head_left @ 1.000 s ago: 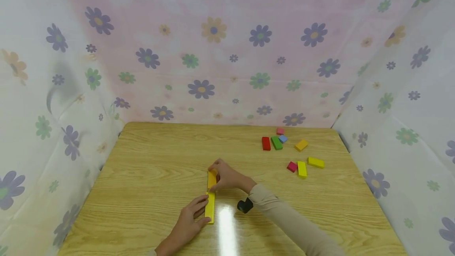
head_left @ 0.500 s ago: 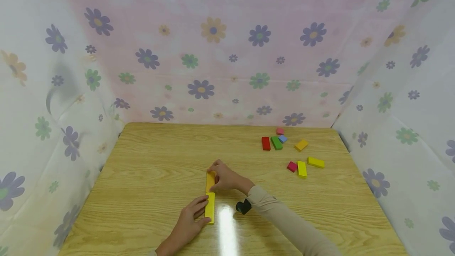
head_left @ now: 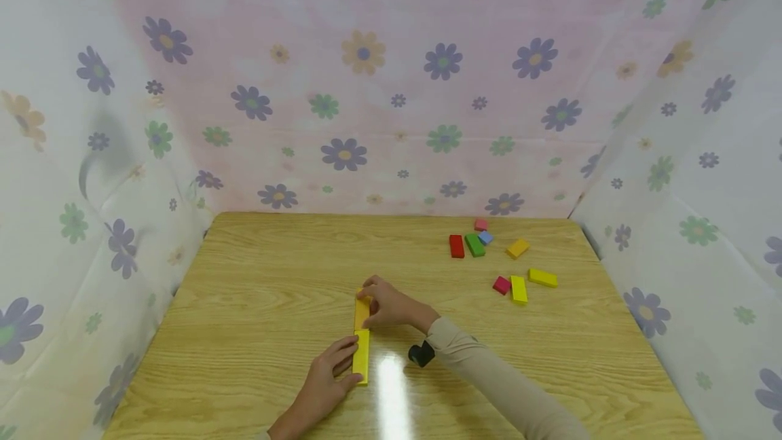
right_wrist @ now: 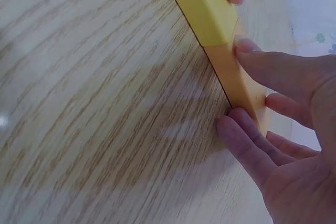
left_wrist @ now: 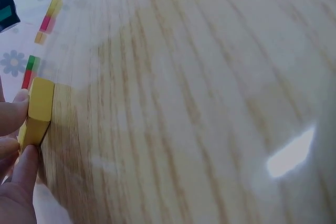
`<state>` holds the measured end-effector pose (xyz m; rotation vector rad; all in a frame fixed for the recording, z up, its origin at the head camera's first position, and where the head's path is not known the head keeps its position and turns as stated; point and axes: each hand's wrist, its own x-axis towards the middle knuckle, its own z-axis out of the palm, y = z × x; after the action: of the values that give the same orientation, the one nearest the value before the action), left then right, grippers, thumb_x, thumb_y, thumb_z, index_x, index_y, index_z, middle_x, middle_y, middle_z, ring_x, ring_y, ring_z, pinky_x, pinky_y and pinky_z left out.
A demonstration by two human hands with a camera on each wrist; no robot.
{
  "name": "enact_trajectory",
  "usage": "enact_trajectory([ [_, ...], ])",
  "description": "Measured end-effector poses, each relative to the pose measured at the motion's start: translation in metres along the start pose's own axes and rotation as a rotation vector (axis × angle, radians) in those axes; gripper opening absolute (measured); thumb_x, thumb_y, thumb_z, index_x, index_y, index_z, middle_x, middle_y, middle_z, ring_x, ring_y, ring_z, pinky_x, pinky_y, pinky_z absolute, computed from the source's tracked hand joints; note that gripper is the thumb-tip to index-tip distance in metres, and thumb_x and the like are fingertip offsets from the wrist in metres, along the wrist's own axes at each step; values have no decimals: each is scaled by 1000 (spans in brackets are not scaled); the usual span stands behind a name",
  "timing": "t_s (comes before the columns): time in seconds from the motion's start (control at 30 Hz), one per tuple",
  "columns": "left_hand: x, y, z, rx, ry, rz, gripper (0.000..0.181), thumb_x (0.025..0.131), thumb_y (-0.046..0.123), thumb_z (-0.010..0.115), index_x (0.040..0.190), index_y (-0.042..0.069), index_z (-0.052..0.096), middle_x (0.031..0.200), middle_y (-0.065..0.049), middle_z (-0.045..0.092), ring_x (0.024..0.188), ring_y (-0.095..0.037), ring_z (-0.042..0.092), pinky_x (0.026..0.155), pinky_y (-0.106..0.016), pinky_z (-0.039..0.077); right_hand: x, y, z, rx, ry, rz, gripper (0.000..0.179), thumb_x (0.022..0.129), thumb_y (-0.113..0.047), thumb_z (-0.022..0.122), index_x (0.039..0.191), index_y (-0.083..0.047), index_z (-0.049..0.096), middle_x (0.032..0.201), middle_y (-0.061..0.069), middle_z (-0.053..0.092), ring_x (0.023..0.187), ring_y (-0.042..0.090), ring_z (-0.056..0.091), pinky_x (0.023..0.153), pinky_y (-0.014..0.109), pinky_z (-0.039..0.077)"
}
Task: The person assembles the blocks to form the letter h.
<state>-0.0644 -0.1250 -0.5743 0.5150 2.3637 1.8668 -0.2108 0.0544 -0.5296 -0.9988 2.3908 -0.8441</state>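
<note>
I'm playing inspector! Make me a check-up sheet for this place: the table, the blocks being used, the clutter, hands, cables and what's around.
Surface: wood-patterned table, with a bright glare.
Job's things: held yellow block and held orange block, end to end, touching.
Clutter: red block, green block, blue block, pink block, loose orange block, dark pink block, first loose yellow block, second loose yellow block.
Hands: left hand holds the yellow one; right hand grips the orange one.
Cables: nothing seen.
Surroundings: flowery sheet behind and on both sides.
</note>
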Motion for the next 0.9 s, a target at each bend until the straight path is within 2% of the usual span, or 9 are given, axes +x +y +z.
enact_trajectory([
  [0.27, -1, 1, -2, -40, -13, -53, 55, 84, 8, 71, 130, -13, 48, 139, -24, 41, 122, -39, 47, 93, -32, 46, -2, -2, -4, -17, -9, -4, 55, 81, -17, 77, 128, 1, 56, 139, 15, 40, 90, 14, 59, 73, 16, 48],
  [0.57, 0, 1, -1, -47, -25, -50, 54, 84, 4, 71, 130, -14, 47, 140, -25, 40, 122, -41, 46, 93, -32, 46, 0, 0, -1, -26, -5, -15, 55, 81, -19, 77, 128, 0, 56, 139, 15, 40, 91, 12, 58, 75, 15, 49],
  [0.9, 10, 1, -5, 19, 49, -59, 42, 83, -5, 68, 122, -13, 56, 136, -21, 45, 120, -37, 49, 93, -28, 46, -8, 0, -16, -98, 17, -12, 51, 82, -19, 76, 127, -5, 57, 138, 16, 41, 93, 20, 57, 75, 22, 49],
])
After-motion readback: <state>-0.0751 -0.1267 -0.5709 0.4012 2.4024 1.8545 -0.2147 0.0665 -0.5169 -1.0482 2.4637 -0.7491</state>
